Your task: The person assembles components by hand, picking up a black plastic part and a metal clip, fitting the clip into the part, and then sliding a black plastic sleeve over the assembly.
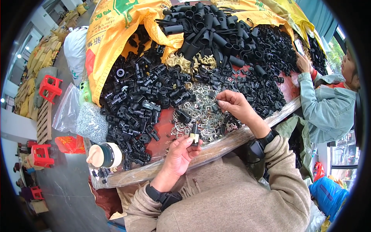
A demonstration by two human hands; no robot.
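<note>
My left hand [177, 157] holds a small black plastic fitting with a pale brass-coloured band [194, 135] upright between thumb and fingers, just above the table's near edge. Farther off and to the right, my right hand [236, 106] is closed in a pinch over the heap of metal clips [201, 106]. A small dark piece shows at its fingertips, too small to name. Black plastic fittings [133, 89] are heaped to the left of the clips. Brass-coloured clips [189, 63] lie behind them, and small black parts [257, 92] spread to the right.
Black tubes [208, 31] pile up at the back between yellow woven sacks [112, 34]. A bag of screws [92, 123] and a cream-lidded cup [106, 155] stand at the left edge. A wrapped wooden rail [228, 140] borders the table's front. Another person [328, 96] works at the right.
</note>
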